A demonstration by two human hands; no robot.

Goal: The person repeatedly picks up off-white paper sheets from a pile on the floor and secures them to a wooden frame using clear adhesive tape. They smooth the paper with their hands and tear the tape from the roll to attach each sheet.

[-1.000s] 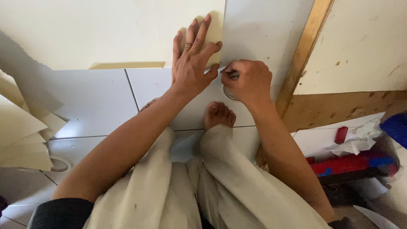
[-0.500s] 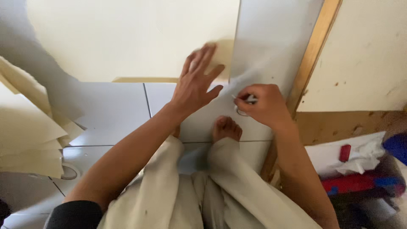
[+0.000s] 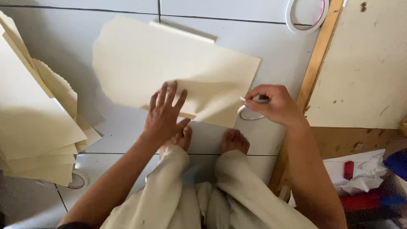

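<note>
A large cream paper sheet (image 3: pixel 169 68) lies on the white tiled floor (image 3: pixel 55 38) in front of me. My left hand (image 3: pixel 164 114) presses flat on the sheet's near edge with its fingers spread. At the sheet's near right corner my right hand (image 3: pixel 273 104) pinches a thin pale strip (image 3: pixel 250 100) between thumb and fingers; what the strip is I cannot tell. A clear ring, like a tape roll (image 3: pixel 250 114), lies on the floor just under that hand. My bare feet (image 3: pixel 233 141) rest right behind both hands.
A stack of cream sheets (image 3: pixel 34 127) fans out at the left. A white tape roll (image 3: pixel 306 17) lies at the top right beside a wooden slat (image 3: pixel 316 68) and a pale board (image 3: pixel 364 63). Crumpled white paper (image 3: pixel 360 174) and red and blue items sit at the lower right.
The view has tilted, so the cream sheet now lies fully in front of me. My left hand has dropped flat onto its near edge; my right hand stays pinched at the right corner.
</note>
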